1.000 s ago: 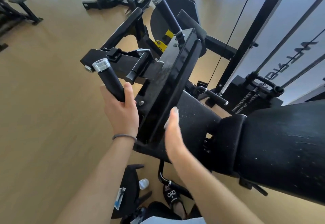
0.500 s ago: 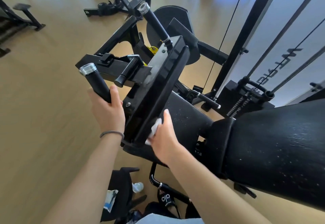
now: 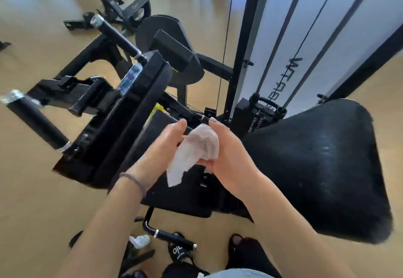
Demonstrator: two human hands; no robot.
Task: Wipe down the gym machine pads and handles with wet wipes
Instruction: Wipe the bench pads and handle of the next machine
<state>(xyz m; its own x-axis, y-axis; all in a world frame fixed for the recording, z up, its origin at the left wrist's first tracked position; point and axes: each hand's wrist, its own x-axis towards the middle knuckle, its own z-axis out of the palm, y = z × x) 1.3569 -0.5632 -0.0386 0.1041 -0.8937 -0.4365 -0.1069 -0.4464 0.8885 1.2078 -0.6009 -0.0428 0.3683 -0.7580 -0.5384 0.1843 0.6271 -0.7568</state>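
A crumpled white wet wipe (image 3: 194, 153) hangs between both hands above the black gym machine. My right hand (image 3: 226, 155) grips the wipe's bunched upper part. My left hand (image 3: 162, 144) lies against the wipe's left side with its fingers spread; whether it grips the wipe is unclear. The machine's black chest pad (image 3: 128, 129) stands on edge just left of my hands. Its near handle (image 3: 37, 122), black with a chrome cap, juts out at the left. The far handle (image 3: 115, 35) points up and away. A large black seat pad (image 3: 316, 164) fills the right side.
A vertical black frame post (image 3: 246, 44) and cables (image 3: 224, 37) stand behind the machine, with the weight stack (image 3: 253, 116) at their base. Another machine (image 3: 122, 9) sits on the wooden floor at the back left. A low foot bar (image 3: 170, 237) and my sandalled feet are below.
My left hand let go of the near handle and came to the wipe. My right hand lifted the wipe off the chest pad's edge. The view shifted rightwards.
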